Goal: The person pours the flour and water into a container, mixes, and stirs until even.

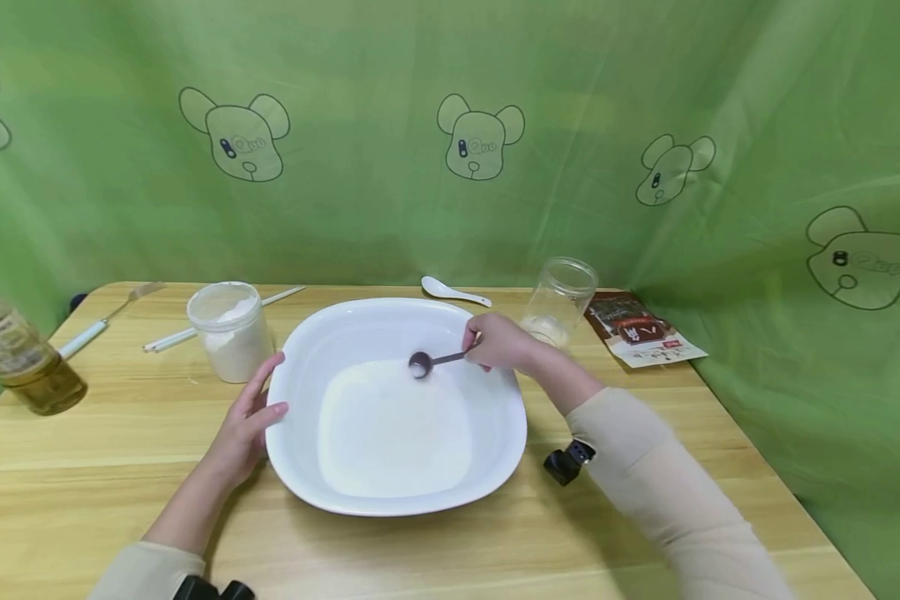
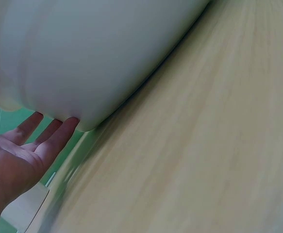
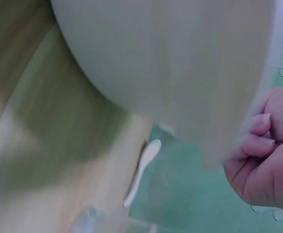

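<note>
A large white basin point(image 1: 397, 503) stands mid-table, with white contents spread over its bottom. My left hand point(image 1: 244, 425) rests against its left side, thumb at the rim and fingers spread; the left wrist view shows those fingertips point(image 2: 70, 121) touching the outer wall. Over the basin's far right part, my right hand point(image 1: 499, 340) grips a small dark measuring spoon point(image 1: 421, 364) by its handle. Its round bowl hangs inside the basin and has a little white stuff in it. In the right wrist view the right hand point(image 3: 265, 160) shows curled fingers behind the basin's rim, which hides the spoon.
Left of the basin stand a jar of white powder point(image 1: 230, 342), chopsticks point(image 1: 172, 339), a fork point(image 1: 105, 323) and a bottle of amber liquid point(image 1: 26, 358). Behind and right are a white spoon point(image 1: 453, 292), a clear jar point(image 1: 562, 292) and a dark packet point(image 1: 640, 329).
</note>
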The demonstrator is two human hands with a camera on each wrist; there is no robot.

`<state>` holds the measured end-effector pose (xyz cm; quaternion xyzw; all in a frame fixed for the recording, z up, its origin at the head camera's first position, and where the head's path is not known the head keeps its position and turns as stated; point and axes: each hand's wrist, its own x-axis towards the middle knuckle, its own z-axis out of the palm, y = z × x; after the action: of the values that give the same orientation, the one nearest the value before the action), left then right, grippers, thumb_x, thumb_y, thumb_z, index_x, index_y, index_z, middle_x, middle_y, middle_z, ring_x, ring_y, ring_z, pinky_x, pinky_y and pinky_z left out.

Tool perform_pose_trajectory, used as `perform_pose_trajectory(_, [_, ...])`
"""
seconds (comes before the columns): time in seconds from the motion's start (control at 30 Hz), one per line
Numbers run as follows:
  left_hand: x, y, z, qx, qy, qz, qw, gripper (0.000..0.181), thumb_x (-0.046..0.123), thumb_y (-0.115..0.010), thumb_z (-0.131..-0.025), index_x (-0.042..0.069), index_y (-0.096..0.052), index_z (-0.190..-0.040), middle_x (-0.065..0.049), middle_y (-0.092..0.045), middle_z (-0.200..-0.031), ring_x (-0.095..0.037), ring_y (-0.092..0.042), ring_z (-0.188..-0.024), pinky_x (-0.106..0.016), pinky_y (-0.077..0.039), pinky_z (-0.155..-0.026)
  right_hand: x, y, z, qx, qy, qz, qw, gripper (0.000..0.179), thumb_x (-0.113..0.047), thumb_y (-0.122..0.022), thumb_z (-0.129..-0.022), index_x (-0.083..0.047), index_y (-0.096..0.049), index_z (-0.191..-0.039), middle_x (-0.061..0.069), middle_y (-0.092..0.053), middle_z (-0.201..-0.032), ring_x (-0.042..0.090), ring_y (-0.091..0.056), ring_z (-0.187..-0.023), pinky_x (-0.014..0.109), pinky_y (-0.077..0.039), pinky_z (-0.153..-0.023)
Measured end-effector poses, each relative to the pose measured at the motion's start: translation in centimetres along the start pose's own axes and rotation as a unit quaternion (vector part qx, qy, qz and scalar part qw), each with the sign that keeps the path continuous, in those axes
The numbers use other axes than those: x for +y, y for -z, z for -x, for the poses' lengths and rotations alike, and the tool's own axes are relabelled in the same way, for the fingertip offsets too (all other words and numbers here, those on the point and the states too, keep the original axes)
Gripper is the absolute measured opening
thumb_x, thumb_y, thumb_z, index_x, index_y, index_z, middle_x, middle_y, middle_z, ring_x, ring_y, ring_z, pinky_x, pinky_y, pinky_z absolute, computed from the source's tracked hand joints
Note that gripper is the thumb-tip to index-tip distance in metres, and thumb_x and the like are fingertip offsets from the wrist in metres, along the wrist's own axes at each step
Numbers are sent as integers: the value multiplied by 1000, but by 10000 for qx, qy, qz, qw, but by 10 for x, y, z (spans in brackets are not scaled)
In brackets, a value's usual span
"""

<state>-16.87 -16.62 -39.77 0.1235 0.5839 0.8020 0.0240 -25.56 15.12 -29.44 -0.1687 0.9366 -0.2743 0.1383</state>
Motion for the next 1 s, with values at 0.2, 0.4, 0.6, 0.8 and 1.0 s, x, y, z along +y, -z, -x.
perform_pose_trajectory(0.2, [1, 0, 0, 26, 15, -11, 10000, 55, 2, -43, -84, 23, -30, -133, -13, -44, -109, -19, -57, -83, -37, -52, -59, -16, -24, -16, -232, -108, -840, 9961, 5, 3, -56, -74, 0, -55, -78, 6, -49, -50, 13, -41, -42, 18, -28, -37])
perform_pose_trajectory(0.4, [1, 0, 0, 38, 20, -52, 10000, 54, 2, -43, -84, 23, -30, -133, -13, -44, -110, -19, -57, -85, -36, -52, -60, -33, -42, -13, -785, -37, -1283, 9886, 6, 4, -56, -75, -1, -55, -77, 6, -47, -49, 12, -38, -41, 17, -25, -35])
perform_pose_trajectory(0.6, [1, 0, -1, 40, 36, -45, 10000, 55, 2, -43, -84, 23, -30, -133, -12, -44, -110, -19, -56, -85, -36, -52, -61, -34, -40, 4, -1413, 138, -1144, 9832, 9, 5, -55, -74, -4, -55, -75, 5, -46, -47, 11, -35, -40, 18, -22, -35])
perform_pose_trajectory(0.8, [1, -1, -1, 61, 26, -33, 10000, 54, 2, -43, -84, 23, -31, -132, -11, -44, -110, -19, -56, -85, -37, -52, -60, -17, -19, 23, -1725, 243, -876, 9808, 10, 7, -53, -72, -2, -56, -75, 4, -45, -47, 12, -38, -42, 18, -27, -39])
perform_pose_trajectory(1.0, [0, 0, 0, 24, 46, -39, 10000, 55, 2, -43, -84, 24, -30, -133, -12, -45, -108, -19, -57, -82, -38, -52, -59, 3, 6, 34, -1303, 119, -471, 9903, 11, 8, -52, -68, -1, -56, -73, 4, -47, -51, 11, -41, -42, 19, -35, -40])
